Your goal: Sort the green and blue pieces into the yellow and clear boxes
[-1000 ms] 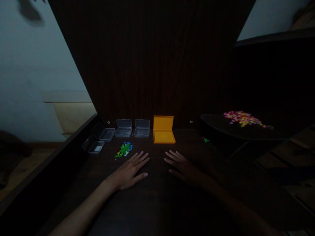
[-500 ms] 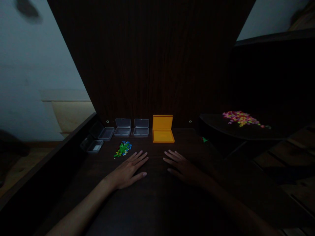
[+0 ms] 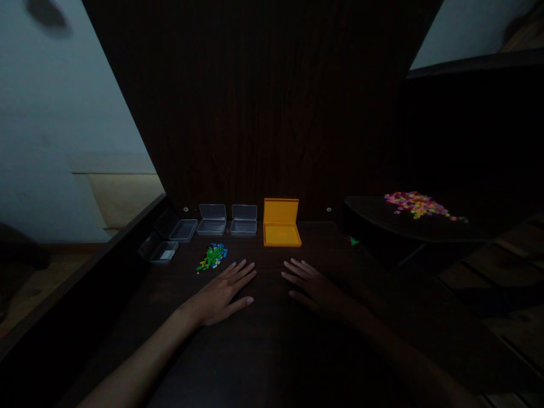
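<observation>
My left hand (image 3: 223, 292) lies flat, palm down, on the dark wooden table (image 3: 263, 351), fingers spread, holding nothing. My right hand (image 3: 312, 286) rests the same way a little to its right. Just beyond my left fingertips sits a small pile of green, blue and yellow pieces (image 3: 212, 256). Behind the hands stands an open orange box (image 3: 281, 230), and left of it two open clear boxes (image 3: 211, 220) (image 3: 243, 220) and two more clear boxes (image 3: 176, 229) (image 3: 160, 251) at the left edge.
A dark raised shelf (image 3: 382, 218) at the right carries a heap of pink and yellow pieces (image 3: 416, 204). A small green piece (image 3: 352, 241) lies by the shelf's foot. A dark wooden panel (image 3: 263, 102) stands upright behind the table. The scene is dim.
Both hands stay flat in the same place. Only the view has shifted very slightly.
</observation>
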Motion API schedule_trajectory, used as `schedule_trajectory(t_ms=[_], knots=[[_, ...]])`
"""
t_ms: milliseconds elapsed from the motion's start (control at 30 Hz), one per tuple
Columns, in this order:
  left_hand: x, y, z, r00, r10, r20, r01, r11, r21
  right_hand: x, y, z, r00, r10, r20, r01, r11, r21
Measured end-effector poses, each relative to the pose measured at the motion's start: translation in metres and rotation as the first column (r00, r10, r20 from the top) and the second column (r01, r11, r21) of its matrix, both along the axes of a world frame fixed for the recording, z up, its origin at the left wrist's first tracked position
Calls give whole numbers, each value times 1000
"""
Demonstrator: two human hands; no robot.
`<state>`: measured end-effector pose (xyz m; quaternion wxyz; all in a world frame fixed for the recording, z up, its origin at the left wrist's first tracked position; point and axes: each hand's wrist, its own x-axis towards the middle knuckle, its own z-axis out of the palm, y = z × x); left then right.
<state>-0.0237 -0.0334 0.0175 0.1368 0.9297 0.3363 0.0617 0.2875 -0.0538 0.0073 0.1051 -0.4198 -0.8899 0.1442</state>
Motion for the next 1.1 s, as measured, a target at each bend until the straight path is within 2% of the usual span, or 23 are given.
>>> schedule_trajectory(t_ms=[433,733,833,933,1000,1100], knots=[[-1,0,0,999,-1,39,1,1000,10,0,1,-1,999,5,-35,-5,1000,10],[0,2,3,994,-3,109,-10,993,114,2,2,-5,999,2,-32,-1,1000,13],[-5,7,7,978,90,189,-126,974,190,2,1,-3,1000,6,-26,-6,1000,5],[-15,17,8,913,246,325,-331,913,240,2,1,-1,1000,6,-18,-6,1000,-6],[-23,24,7,848,333,412,-446,868,217,1,1,0,1000,3,-20,-3,1000,-14],[-35,35,5,728,445,522,-572,814,104,1,1,-2,999,1,-38,-1,1000,-17]])
